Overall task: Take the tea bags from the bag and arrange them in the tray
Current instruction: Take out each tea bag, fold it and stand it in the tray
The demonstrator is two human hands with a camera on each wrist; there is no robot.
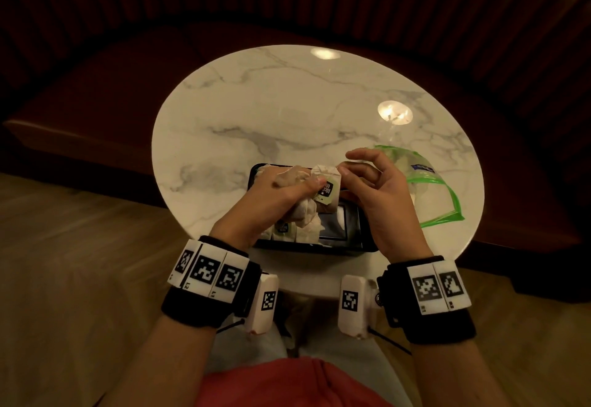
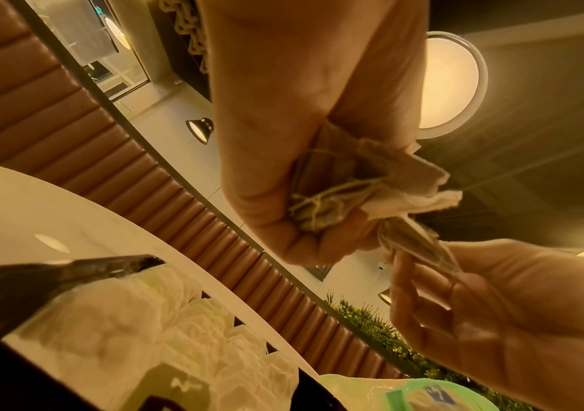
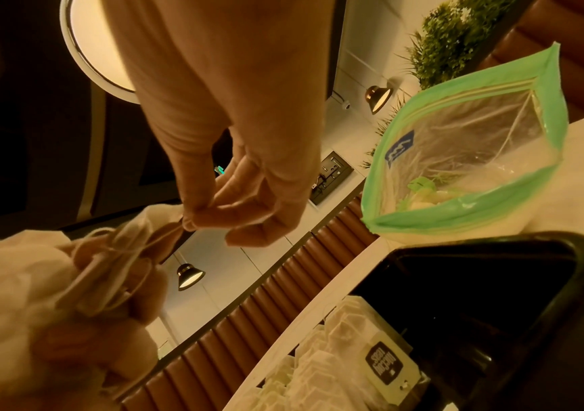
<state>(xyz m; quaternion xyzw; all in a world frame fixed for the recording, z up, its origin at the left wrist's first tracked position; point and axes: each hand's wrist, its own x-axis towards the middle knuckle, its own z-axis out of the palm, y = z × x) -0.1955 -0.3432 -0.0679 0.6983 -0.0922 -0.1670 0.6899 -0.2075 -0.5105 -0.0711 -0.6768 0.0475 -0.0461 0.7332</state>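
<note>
I see a crumpled bunch of white tea bags (image 1: 303, 179) with tangled strings held above the black tray (image 1: 351, 237), one dark printed tag hanging down. More tea bags (image 3: 318, 361) lie packed in the tray's left part. The clear, green-edged zip bag (image 1: 428, 189) lies open just right of the tray, possibly holding a few more.

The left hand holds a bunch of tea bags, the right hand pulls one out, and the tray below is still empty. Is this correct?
Not quite: the tray is not empty. The head view shows tea bags already lying in its left part. The left hand does hold a bunch, and the right hand pinches one.
</note>
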